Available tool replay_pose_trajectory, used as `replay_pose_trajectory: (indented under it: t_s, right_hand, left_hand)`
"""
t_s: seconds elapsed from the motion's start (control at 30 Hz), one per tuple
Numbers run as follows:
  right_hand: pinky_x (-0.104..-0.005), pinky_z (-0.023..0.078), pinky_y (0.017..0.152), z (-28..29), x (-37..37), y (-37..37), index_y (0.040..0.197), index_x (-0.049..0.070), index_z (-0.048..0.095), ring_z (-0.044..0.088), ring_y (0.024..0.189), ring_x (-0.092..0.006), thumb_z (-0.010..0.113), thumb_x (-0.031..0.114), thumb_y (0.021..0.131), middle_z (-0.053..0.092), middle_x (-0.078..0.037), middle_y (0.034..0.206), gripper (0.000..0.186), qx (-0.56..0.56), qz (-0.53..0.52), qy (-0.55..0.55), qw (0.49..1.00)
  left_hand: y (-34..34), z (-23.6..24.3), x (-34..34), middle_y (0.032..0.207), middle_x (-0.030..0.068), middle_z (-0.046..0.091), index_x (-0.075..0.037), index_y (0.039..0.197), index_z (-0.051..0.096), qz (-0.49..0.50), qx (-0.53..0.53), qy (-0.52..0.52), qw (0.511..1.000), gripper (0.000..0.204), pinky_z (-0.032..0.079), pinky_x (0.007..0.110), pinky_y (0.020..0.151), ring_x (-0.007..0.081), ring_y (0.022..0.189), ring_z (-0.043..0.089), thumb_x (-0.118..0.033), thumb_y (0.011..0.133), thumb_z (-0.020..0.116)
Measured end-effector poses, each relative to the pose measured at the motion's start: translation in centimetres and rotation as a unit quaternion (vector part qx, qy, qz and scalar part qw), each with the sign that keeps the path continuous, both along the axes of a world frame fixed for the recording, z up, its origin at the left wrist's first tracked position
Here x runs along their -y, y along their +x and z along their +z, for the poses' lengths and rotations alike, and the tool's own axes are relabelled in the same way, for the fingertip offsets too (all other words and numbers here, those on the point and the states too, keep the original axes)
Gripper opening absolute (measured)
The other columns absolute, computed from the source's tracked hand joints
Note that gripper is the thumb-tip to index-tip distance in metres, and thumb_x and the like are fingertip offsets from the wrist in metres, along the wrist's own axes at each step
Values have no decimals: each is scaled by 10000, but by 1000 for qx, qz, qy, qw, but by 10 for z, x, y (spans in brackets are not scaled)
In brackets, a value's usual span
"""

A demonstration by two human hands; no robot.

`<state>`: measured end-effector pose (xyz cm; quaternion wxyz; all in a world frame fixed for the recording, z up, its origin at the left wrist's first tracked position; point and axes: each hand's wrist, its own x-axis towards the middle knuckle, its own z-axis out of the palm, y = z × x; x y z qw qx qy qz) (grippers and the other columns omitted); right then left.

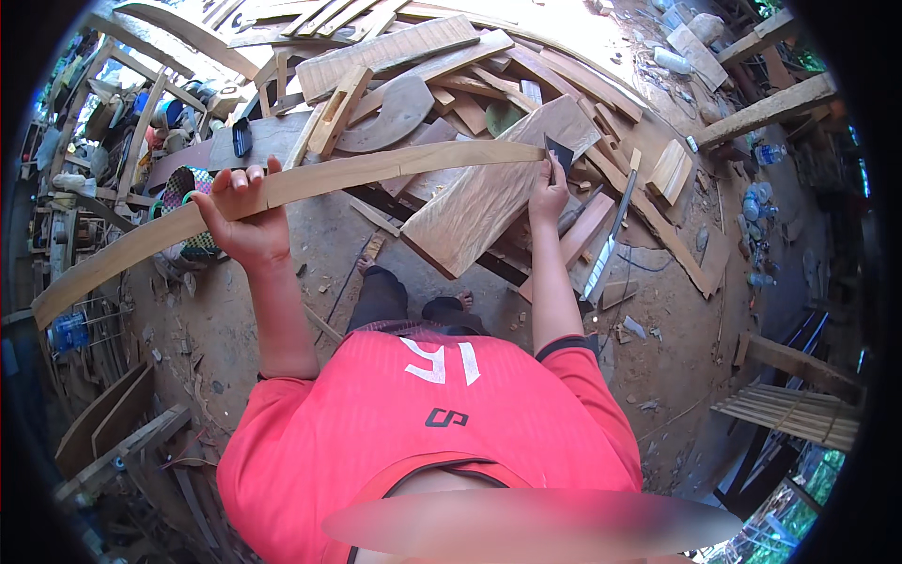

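My left hand [242,226] is wrapped round a long, pale, gently curved wooden strip [365,166], which runs from the far left across to the right. My right hand [549,193] is closed on a small dark flat piece [560,150] at the strip's right end; it looks like a sheet or pad, though its material is hard to tell. Just beneath that end lies a broad board [474,216] with wavy grain. A long blade-like tool [601,263], silver toward its lower end, lies to the right of my right forearm. A woven checked object [200,242] is partly hidden behind my left hand.
A large pile of boards and offcuts [432,56] fills the top. A curved dark board [385,122] lies in it. Cluttered wooden racks [132,103] stand at the left, beams [761,113] at the upper right, a slatted wooden piece [785,414] at the lower right. Plastic bottles [756,207] lie at the right.
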<state>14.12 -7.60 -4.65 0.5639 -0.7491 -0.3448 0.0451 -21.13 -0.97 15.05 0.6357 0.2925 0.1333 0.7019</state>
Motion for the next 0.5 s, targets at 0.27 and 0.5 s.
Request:
replay_pose_trajectory:
  t_s: [0.27, 0.5]
  right_hand:
    - [-271, 381, 888, 1, 12, 2, 1082, 11, 552, 519, 1058, -222, 491, 206, 871, 568, -155, 1080, 294, -55, 41, 0, 998]
    - [-254, 360, 884, 4, 1, 15, 1134, -9, 512, 517, 1027, -191, 485, 305, 871, 563, -154, 1095, 411, -53, 43, -36, 997]
  left_hand:
    - [-2, -1, 7, 634, 5, 451, -79, 811, 585, -121, -3, 123, 985, 496, 326, 382, 830, 163, 683, 426, -479, 888, 303]
    - [-3, 3, -4, 662, -13, 458, -96, 908, 595, -188, -55, 174, 965, 458, 285, 382, 889, 143, 724, 424, -473, 879, 336]
